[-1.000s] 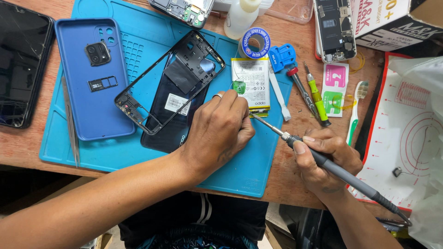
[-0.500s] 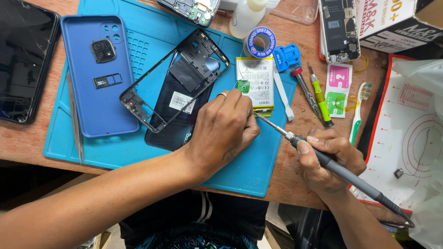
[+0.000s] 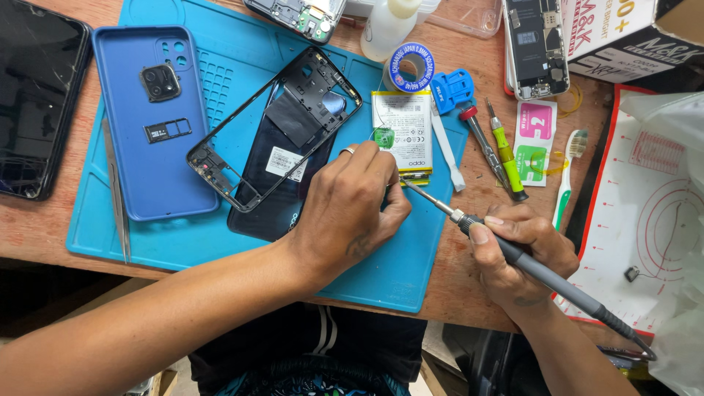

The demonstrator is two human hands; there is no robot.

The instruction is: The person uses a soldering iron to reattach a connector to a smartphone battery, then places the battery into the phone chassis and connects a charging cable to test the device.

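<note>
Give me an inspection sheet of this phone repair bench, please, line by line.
Surface: blue mat on a wooden table.
Job's things: soldering iron, tip at the phone battery; open phone frame.
Clutter: blue back cover, solder spool, screwdrivers, toothbrush, tweezers, white bottle.
Grippers: left hand at the battery's lower edge; right hand grips the iron.
Cables: iron's cord at the lower right.
Surroundings: cardboard box, white bag.

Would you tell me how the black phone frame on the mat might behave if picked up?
The frame is a thin open rim, so probably light and somewhat bendy. Lying loosely across the dark back cover, it may slide when nudged.
</note>
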